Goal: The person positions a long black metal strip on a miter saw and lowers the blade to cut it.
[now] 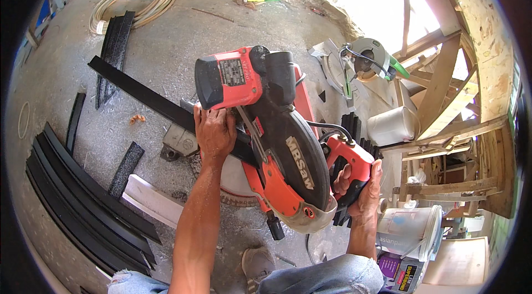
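- The red saw handle [348, 162] is gripped by the right hand [363, 187], fingers wrapped around it.
- A long black strip [145, 96] is pinned flat under the left hand [215, 130] on the miter saw [271, 144] bed, its long axis running up-left across the floor.

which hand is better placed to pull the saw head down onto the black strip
Right. The right hand already grips the red saw handle, while the left hand presses the black strip against the saw's fence, so it probably should stay there.
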